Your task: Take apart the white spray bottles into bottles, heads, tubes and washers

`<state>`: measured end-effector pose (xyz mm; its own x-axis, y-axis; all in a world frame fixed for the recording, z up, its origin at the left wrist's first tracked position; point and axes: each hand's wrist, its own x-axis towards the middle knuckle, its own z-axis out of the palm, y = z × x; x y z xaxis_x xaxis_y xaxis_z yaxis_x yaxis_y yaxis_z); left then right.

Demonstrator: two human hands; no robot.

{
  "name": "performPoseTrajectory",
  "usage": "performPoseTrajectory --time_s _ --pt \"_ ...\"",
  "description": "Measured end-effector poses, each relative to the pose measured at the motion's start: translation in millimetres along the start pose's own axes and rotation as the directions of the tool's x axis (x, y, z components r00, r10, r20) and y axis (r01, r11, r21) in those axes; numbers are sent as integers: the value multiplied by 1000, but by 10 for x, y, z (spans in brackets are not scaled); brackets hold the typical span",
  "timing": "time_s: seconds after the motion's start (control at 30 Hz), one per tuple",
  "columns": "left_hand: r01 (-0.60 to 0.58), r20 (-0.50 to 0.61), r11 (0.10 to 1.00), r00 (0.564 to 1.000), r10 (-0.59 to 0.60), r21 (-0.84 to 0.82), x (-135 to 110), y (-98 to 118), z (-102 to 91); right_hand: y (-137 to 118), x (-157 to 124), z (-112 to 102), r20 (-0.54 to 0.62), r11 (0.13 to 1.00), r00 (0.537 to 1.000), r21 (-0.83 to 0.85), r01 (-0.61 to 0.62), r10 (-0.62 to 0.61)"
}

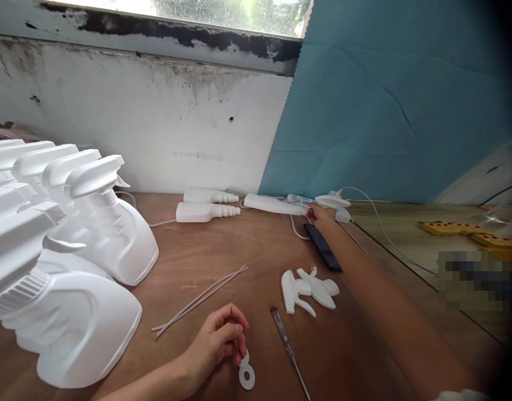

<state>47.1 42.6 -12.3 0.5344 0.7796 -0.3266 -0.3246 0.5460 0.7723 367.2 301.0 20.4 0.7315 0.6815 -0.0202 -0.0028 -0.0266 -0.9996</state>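
My left hand is low in the middle, fingers curled, with a flat white washer-like piece at its fingertips; a round hole shows in it. To its upper left lie thin white tubes, crossed. White trigger spray heads lie to its upper right, and a screwdriver-like tool with a metal shaft is between them and me. My right hand reaches to the back, its fingers closed near the end of a long white plastic piece and a blue-and-white tube. What its fingertips grip is hidden.
Several white spray bottles with trigger heads crowd the left side. Two white stepped-neck pieces lie by the wall. A dark phone is under my right forearm. A white cable runs right, towards yellow power strips.
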Motion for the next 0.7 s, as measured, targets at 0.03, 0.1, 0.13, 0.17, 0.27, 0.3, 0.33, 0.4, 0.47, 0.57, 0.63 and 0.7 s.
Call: performPoseTrajectory --time_s 0.03,0.1,0.13,0.17,0.27,0.3,0.33,0.4,0.47,0.57,0.63,0.7 --pt "-1 2 1000 1000 1 1 0 -2 -2 -21 8 -9 -12 1000 1000 1 -29 29" --pt "-5 3 1000 1000 5 0 0 -5 -7 -76 27 -49 -49 997 996 21 -68 69" --pt "-8 6 1000 1000 8 0 0 -7 -11 -107 39 -82 -68 997 995 35 -67 69" --pt "-11 8 1000 1000 11 -1 1 -10 -14 -140 53 -123 -86 997 994 50 -57 61" --pt "-25 15 1000 1000 25 2 6 -23 -24 -225 90 -276 -123 995 992 97 -11 23" --pt "-32 17 999 999 32 5 8 -28 -27 -245 96 -327 -130 994 991 111 2 13" --pt "-38 19 999 999 38 9 11 -34 -29 -258 98 -374 -135 992 991 125 12 5" --pt "-51 26 998 998 51 24 16 -42 -31 -261 81 -440 -133 988 991 150 27 -7" --pt "-60 31 997 998 59 38 20 -48 -31 -232 38 -456 -116 984 993 176 35 -14" --pt "-66 32 997 997 65 47 24 -56 -34 -140 -56 -375 -76 976 997 217 34 -18" --pt "-69 29 996 997 67 49 24 -68 -40 -64 -116 -269 -52 970 998 240 31 -19" --pt "-80 31 995 996 78 55 22 -86 -50 5 -159 -158 -30 967 999 254 26 -19"
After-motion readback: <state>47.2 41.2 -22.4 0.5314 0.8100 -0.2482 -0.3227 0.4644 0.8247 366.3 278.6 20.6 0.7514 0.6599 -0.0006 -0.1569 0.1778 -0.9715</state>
